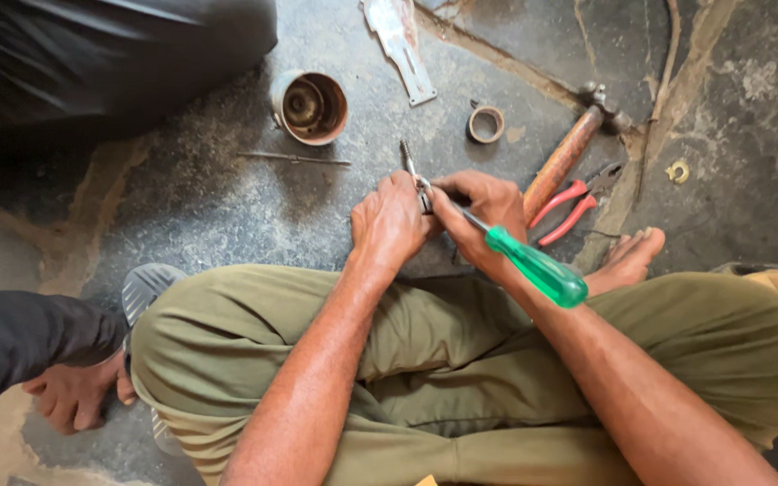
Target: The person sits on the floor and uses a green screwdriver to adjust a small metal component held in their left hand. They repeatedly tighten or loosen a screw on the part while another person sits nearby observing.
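I see the left hand point(389, 220) gripping a small metal part point(422, 193), maybe threaded; the right hand point(479, 209) grips the green screwdriver point(524, 263), whose tip may slip into the fingers.

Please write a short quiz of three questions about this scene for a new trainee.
1. True or false: the right hand holds a screwdriver with a green handle.
2. Which tool lies closest to the wooden-handled hammer? A) pliers B) saw C) brush
3. What does the left hand grip?

Key: 1 true; 2 A; 3 a small metal part, which the screwdriver tip meets.
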